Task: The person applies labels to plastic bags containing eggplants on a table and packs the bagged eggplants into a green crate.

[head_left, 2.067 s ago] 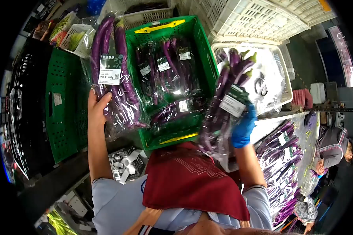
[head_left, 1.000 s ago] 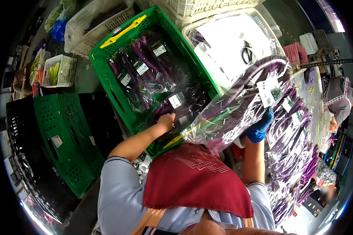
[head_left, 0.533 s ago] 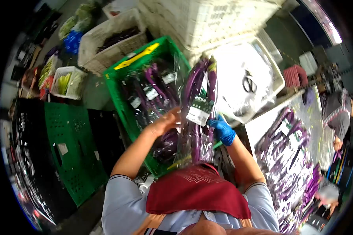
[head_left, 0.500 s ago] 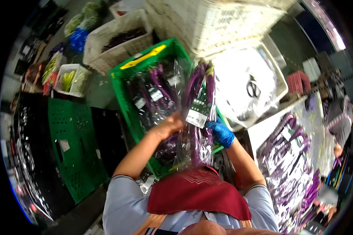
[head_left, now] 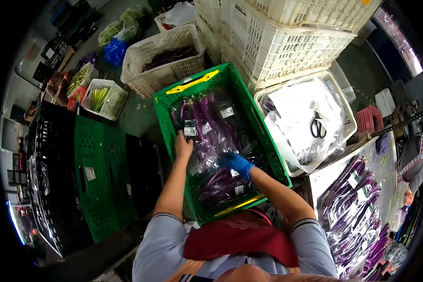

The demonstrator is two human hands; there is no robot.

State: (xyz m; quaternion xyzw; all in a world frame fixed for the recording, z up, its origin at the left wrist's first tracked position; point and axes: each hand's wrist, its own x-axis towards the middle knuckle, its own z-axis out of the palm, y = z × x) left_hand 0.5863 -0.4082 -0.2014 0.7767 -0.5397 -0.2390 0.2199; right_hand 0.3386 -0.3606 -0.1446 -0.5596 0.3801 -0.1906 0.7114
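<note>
A green crate [head_left: 162, 113] holds several clear bags of long purple eggplants, laid side by side. My bare left hand [head_left: 184, 147] is at the crate's left side, closed on the edge of a bag of eggplants [head_left: 195, 115] beside its green-and-white label [head_left: 189, 128]. My right hand [head_left: 238, 164], in a blue glove, lies over the lower middle of the crate. Its fingers stretch out onto the plastic, with their tips in shadow. More bagged eggplants [head_left: 221, 184] lie crosswise near the crate's close end.
White crates [head_left: 286, 51] are stacked behind. A white basket [head_left: 350, 124] at right carries plastic bags and black scissors [head_left: 317, 126]. Bagged eggplants [head_left: 352, 202] cover the right table, where another person [head_left: 414, 162] stands. Another eggplant crate [head_left: 136, 77] is at far left.
The bag of eggplants raised between my hands has come down into the green crate's left part. My left hand moved left with it; my right hand shifted inward over the bags.
</note>
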